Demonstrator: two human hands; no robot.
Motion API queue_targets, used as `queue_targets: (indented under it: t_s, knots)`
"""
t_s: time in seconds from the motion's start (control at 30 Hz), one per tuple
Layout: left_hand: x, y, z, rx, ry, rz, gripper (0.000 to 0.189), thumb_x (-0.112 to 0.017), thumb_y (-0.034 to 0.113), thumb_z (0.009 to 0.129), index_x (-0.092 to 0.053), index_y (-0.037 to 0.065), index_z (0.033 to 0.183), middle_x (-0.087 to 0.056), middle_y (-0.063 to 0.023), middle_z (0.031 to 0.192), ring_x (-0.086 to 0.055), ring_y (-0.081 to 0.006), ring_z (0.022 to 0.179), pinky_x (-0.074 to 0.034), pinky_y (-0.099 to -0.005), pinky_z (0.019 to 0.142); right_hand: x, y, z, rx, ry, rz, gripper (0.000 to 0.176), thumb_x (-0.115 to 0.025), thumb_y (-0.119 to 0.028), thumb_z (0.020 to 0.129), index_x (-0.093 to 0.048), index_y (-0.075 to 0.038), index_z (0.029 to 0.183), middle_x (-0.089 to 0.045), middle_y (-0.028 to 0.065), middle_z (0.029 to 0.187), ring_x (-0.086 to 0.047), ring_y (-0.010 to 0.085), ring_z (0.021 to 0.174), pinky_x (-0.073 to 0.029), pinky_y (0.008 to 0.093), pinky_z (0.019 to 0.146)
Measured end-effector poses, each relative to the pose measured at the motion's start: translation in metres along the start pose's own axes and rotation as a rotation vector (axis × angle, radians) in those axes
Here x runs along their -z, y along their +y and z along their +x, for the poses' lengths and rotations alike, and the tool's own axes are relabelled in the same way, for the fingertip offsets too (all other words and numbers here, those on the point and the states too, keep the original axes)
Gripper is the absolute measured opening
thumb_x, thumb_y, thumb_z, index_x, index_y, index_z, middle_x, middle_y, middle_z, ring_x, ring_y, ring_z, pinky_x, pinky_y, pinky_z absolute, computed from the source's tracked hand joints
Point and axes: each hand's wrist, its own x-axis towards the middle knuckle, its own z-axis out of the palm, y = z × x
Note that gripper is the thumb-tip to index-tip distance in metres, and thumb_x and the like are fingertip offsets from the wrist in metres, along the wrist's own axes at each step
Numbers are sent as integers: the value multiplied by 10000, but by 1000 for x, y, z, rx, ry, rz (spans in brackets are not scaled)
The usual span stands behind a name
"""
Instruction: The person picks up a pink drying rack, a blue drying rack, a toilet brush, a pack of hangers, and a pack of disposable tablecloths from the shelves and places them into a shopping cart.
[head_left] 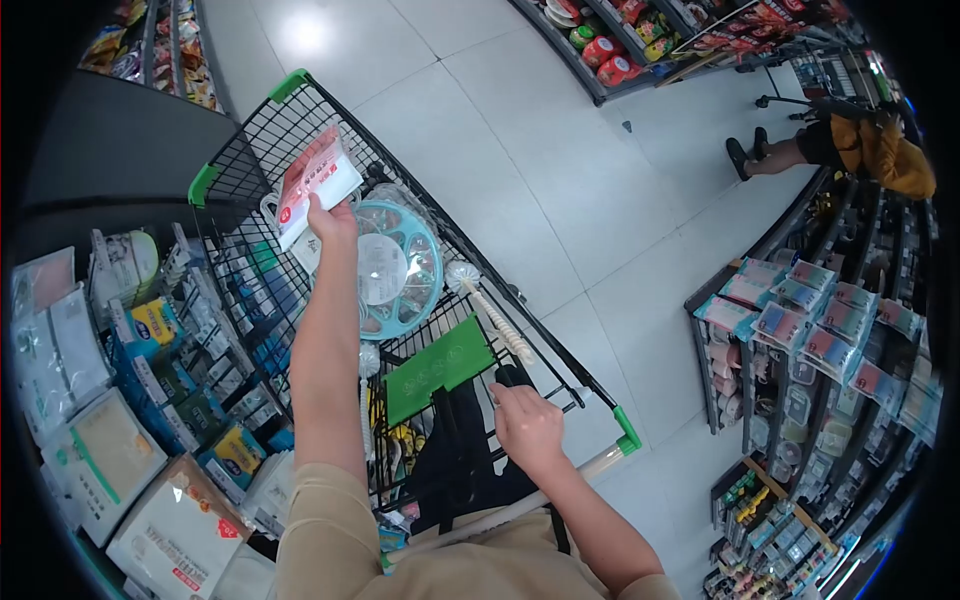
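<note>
My left hand (337,222) reaches over the shopping cart (560,340) and is closed on the lower edge of a flat pink-and-white packet (330,180). Just below the packet, inside the cart, lies a round light-blue plastic item (428,262) with a pale centre and divided openings. A cream twisted, rope-like item (505,330) leans along the cart's right side. My right hand (528,425) is curled closed near the green seat panel (440,370), beside a small black part. Whatever its fingers grip is hidden.
Packaged goods (150,440) on shelves stand close on the left. More shelves (800,320) with hanging packs line the right. A person in dark shorts (820,145) stands at the upper right near another cart. Tiled floor (520,200) runs between.
</note>
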Motion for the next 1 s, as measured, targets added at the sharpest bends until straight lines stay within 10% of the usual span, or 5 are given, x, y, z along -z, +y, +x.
queue_targets:
  t_s: [0.47,1.0]
  knots:
    - [23,-52,3,-33,-52,-108,413,-463,253,1058,-455,-30,1360,-575,-192,1336,-592,-325,1223,-515,-456,1047,-1,-1,1,4,-23,10,241,-677,4,750,-677,-34,988,-629,60,760,-655,206,743,-539,311,622]
    - [84,-44,-32,529,50,186,547,-403,365,1074,-335,-37,1440,-420,-219,1466,-501,-379,1316,-481,-516,1074,-2,-5,-2,-4,28,-6,229,-654,12,761,-677,-52,980,-671,46,780,-679,225,758,-539,356,605]
